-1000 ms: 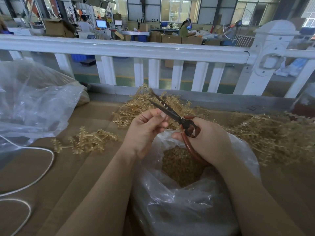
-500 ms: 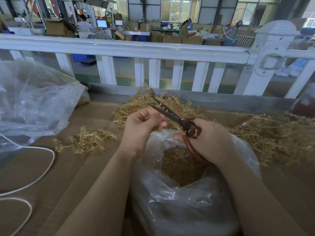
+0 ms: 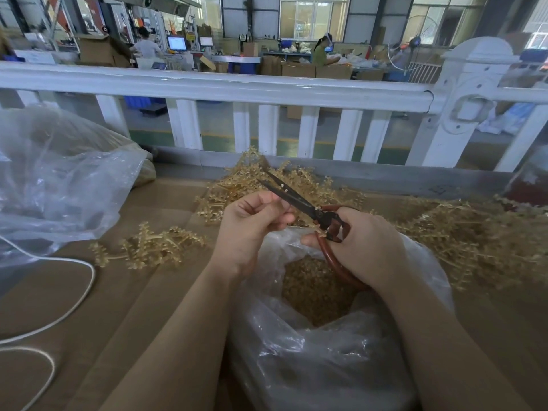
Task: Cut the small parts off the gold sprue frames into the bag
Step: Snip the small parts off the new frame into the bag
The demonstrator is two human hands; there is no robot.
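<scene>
The right grip is closed around the red-brown handles of a pair of dark scissors, blades slightly parted and pointing up-left, while the left grip pinches a thin gold sprue frame beside the blades, over a clear plastic bag holding cut gold parts. More gold frames lie heaped on the brown bench to the right, behind the hands and in a small cluster to the left, near a white cord.

bag is thin clear plastic, crinkly and shiny. scissors have dull dark metal blades and glossy reddish handles. sprue frames look like shiny gold plastic, tabletop is matt brown cardboard.
</scene>
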